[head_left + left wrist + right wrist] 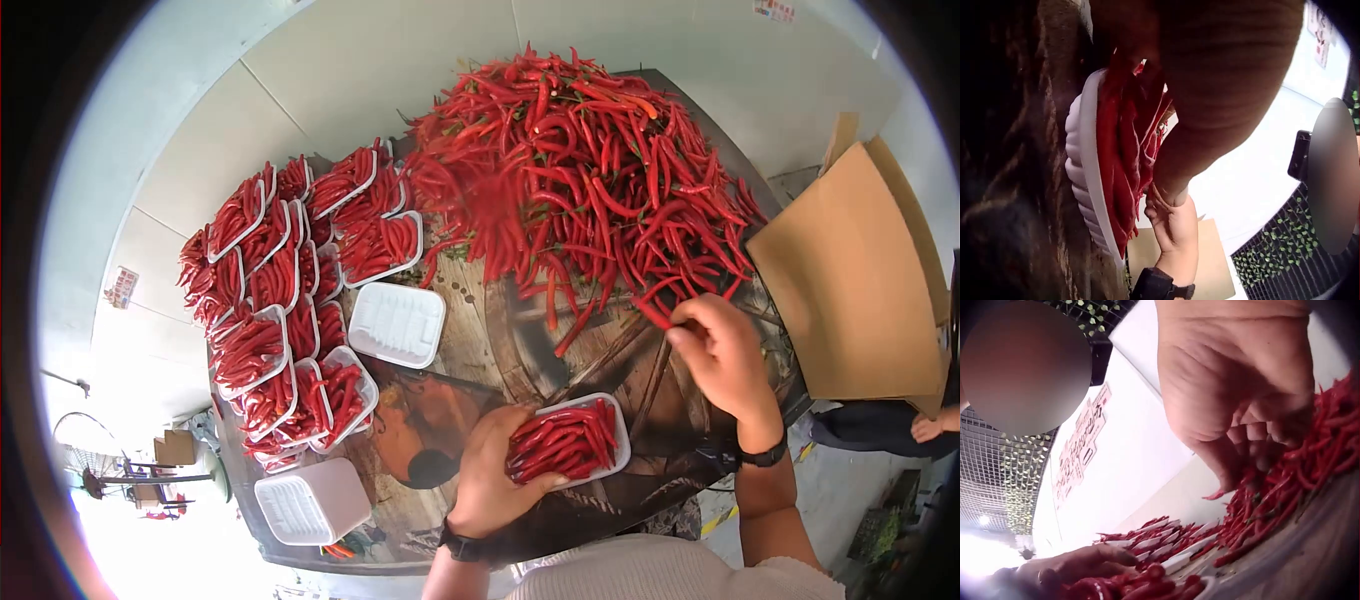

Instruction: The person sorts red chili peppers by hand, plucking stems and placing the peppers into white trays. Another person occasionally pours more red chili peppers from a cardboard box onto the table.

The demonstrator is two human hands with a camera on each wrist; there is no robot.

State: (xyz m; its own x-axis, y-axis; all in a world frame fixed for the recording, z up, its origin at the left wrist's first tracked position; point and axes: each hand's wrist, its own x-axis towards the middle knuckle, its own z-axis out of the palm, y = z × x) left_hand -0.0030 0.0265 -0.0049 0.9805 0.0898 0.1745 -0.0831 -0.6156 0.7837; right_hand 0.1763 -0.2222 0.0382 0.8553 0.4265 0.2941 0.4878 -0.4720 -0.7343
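A white tray [622, 440] filled with red chillies [565, 440] sits near the table's front edge. My left hand [492, 478] grips its left side, thumb along the near edge and fingers at the far edge. To the upper right, at the lower edge of the big chilli heap [600, 170], my right hand [725, 360] pinches a red chilli [652, 313] between thumb and fingers. The right wrist view shows my right hand [1241, 381] with curled fingers and a chilli tip [1214, 495] poking out by the thumb.
Several filled trays [262, 350] are stacked at the left. An empty white tray [398, 325] lies beside them, and a stack of empty trays [345, 495] stands at the front left. A cardboard box [850, 280] is at the right, near another person's hand [930, 428].
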